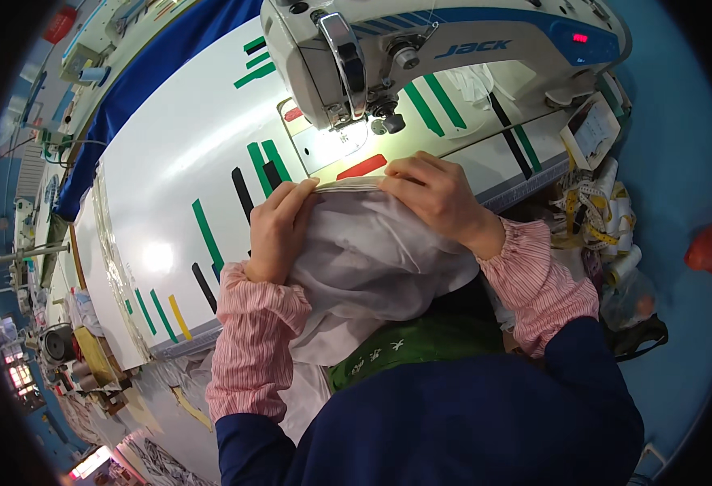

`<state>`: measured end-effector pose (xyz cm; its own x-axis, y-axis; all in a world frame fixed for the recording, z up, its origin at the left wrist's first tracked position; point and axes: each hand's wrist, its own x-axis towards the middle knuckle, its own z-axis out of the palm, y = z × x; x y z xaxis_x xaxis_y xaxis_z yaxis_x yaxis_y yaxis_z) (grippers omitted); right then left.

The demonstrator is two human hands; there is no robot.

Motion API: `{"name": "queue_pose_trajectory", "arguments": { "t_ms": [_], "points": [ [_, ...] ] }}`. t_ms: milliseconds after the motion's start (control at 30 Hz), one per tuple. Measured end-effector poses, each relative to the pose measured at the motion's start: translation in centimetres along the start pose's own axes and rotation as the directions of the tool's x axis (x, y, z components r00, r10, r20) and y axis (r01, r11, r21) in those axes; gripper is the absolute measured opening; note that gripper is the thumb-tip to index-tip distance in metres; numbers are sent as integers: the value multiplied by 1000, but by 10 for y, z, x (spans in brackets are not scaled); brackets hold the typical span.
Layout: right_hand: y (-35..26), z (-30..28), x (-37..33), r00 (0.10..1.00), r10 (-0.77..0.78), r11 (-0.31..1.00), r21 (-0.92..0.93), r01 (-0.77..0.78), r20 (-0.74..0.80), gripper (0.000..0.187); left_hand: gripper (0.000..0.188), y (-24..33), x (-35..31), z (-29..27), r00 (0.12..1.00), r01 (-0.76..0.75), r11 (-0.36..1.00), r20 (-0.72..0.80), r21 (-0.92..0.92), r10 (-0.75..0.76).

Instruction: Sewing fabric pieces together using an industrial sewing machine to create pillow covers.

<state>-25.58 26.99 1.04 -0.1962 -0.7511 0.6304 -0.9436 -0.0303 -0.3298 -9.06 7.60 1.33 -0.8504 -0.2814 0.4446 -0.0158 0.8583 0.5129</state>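
A pale, thin piece of fabric (372,259) hangs from both my hands and drapes over the table's front edge onto my lap. Its top edge is folded into a narrow band, stretched between my fingers. My left hand (279,231) pinches this edge at its left end, and my right hand (441,198) grips it at the right. Just beyond the band stands a white and blue sewing machine (453,40). Its lit needle area (348,138) lies a short way past the fabric edge, apart from it. Some fingertips are hidden behind the cloth.
Green, black and yellow tape strips (208,235) mark the white table (161,178). A small box (590,130) stands at its right end, above thread spools (624,266) and a yellow measuring tape (603,215). Blue cloth (141,81) lines the far side.
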Motion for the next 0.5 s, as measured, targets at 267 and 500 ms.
{"name": "queue_pose_trajectory", "arguments": {
  "t_ms": [267, 500],
  "points": [
    [-2, -11, 6, 974, -219, 969, -131, 209, -67, 20, 32, 3, 3, -1, 1000, -9, 1000, 9, 12, 9],
    [-8, -39, -4, 937, -136, 987, -36, 156, 321, 27, 43, 0, 1, -5, 988, -126, 988, 101, 85, 118]
  ]
}}
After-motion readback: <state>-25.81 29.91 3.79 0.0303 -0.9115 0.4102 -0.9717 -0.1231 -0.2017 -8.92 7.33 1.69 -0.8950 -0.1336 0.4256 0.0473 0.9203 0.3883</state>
